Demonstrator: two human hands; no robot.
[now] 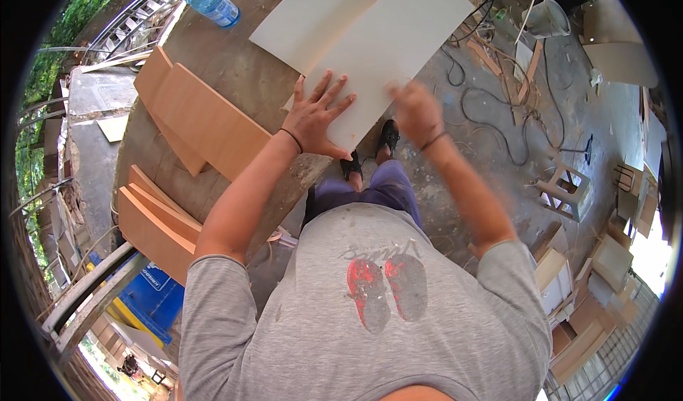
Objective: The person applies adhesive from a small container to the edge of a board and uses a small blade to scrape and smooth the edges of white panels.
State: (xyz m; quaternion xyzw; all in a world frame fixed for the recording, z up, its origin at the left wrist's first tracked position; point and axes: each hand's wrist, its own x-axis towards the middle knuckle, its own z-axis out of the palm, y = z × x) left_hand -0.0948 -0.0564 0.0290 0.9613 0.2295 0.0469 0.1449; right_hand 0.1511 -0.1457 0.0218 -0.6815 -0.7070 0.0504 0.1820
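My left hand (pixel 320 113) lies flat with its fingers spread on the near end of a long white board (pixel 388 41). The board slants away to the upper right across the work table. At the board's right edge is my right hand (pixel 418 113), smeared by motion. Its fingers look curled, but whether they hold anything does not show. Another white board (pixel 306 27) lies on the table, partly covered by the long one.
Brown wood-toned panels (pixel 220 120) lie left of my left arm, with curved brown pieces (pixel 160 219) nearer me. A blue plastic bottle (pixel 213 4) stands at the table's far left. Cables (pixel 491 120), wood scraps (pixel 486 58) and a bucket (pixel 546 20) are on the floor at right.
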